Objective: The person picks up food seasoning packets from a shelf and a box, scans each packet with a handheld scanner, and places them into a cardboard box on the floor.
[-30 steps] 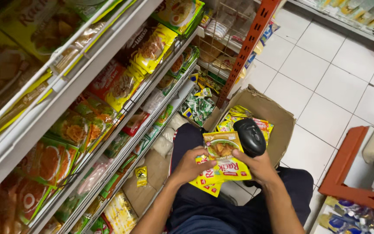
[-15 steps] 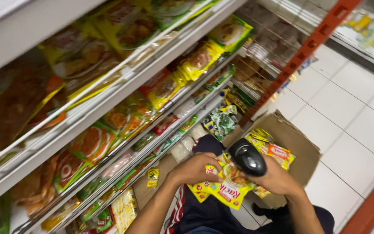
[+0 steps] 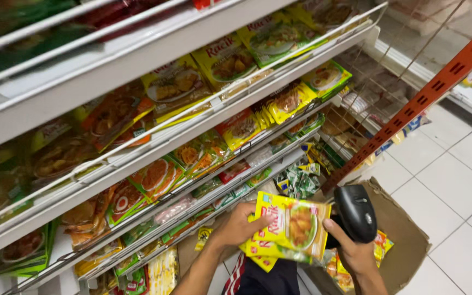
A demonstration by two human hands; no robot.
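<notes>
Hidden: the person's forearms run off the bottom edge; the lower packets in the left hand (image 3: 239, 225) sit behind the front one, only their yellow corners showing. The top-left shelves are blurred, their goods unreadable.

Cut off: the cardboard box (image 3: 405, 240) is clipped at the bottom, its inside mostly screened by the right hand (image 3: 353, 252) and the scanner.

Left hand: fingers curled round the left edge of a stack of seasoning packets (image 3: 293, 228), thumb pressed on the front face — a pinch grip. The stack hangs in front of the lower shelf, above the person's lap, just left of the box.

Right hand: fingers wrapped tight around the handle of a black handheld scanner (image 3: 355, 212); the scanner's head is just beside the right edge of the packets, whether touching I cannot tell.

Change: half a second back the packets and scanner sat low over the lap; now both are raised toward the shelf, and the view has tilted up — more shelving, less floor.

Materials: packets are glossy yellow-green foil, flat, slightly crumpled. Scanner is smooth, rounded black plastic. Box is brown corrugated board with a torn flap. Shelves (image 3: 181, 139) are white metal with thin wire rails, sloping; an orange perforated upright (image 3: 427, 98) crosses at the right. Floor (image 3: 454, 180) is pale square tile.
</notes>
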